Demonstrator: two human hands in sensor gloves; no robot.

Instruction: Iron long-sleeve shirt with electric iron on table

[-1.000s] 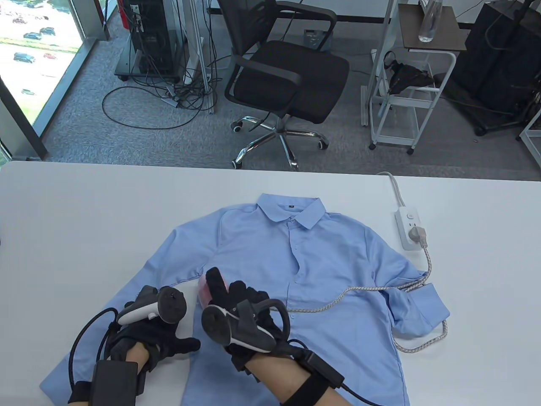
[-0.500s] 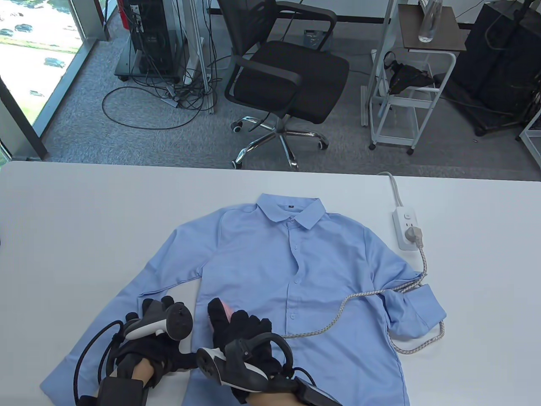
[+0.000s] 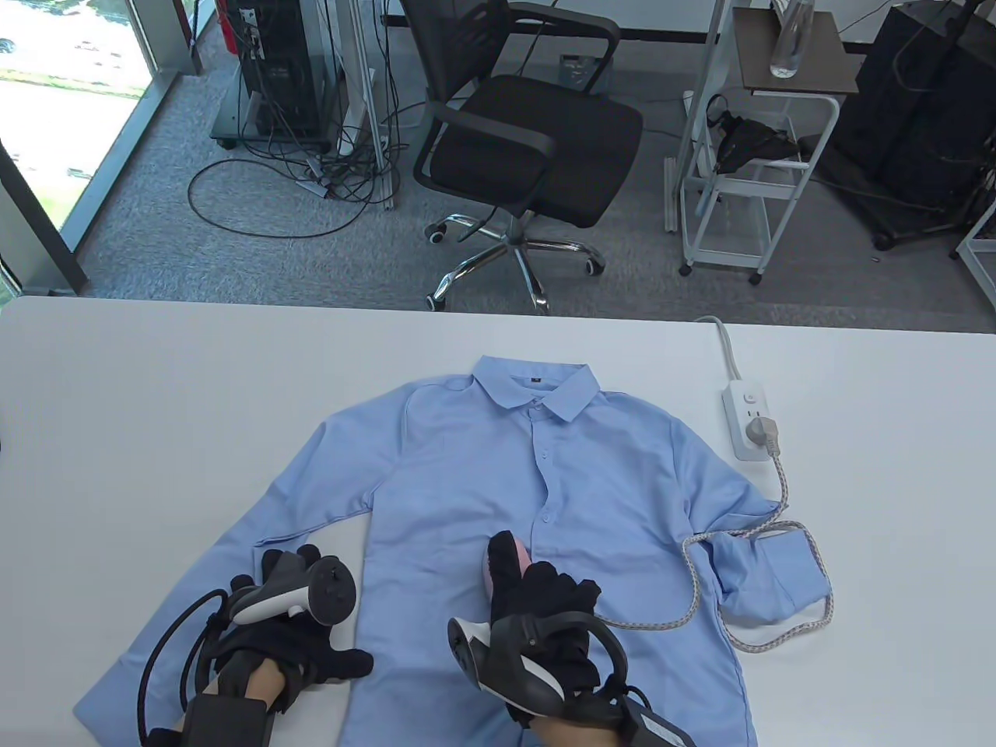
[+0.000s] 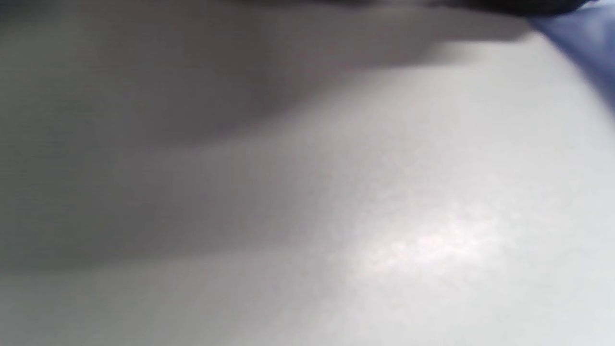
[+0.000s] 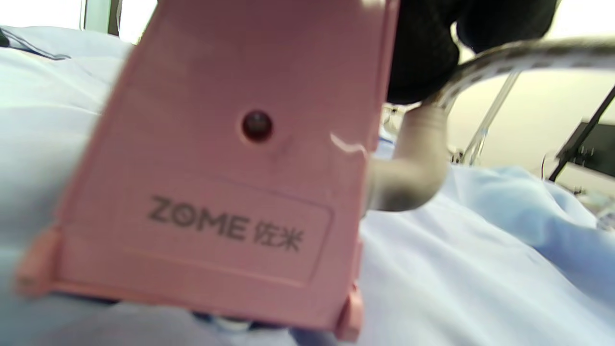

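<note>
A light blue long-sleeve shirt (image 3: 545, 482) lies flat, front up, on the white table (image 3: 156, 389). My right hand (image 3: 545, 599) grips a pink electric iron (image 3: 510, 556) that sits on the shirt's lower front near the button placket. In the right wrist view the iron's pink rear (image 5: 230, 182) fills the frame, with the shirt (image 5: 456, 269) under it. My left hand (image 3: 288, 622) rests flat on the shirt's left side near the sleeve. The left wrist view shows only the blurred table (image 4: 336, 216) and a bit of blue cloth (image 4: 586, 38).
The iron's braided cord (image 3: 700, 591) runs across the folded right sleeve (image 3: 766, 564) to a white power strip (image 3: 747, 424) at the right. An office chair (image 3: 521, 132) and a white cart (image 3: 739, 171) stand beyond the far table edge.
My right hand has slid the iron from the shirt's left side down and then rightward to the middle front. The cord has bunched into a loop by the right sleeve. The left hand stays put.
</note>
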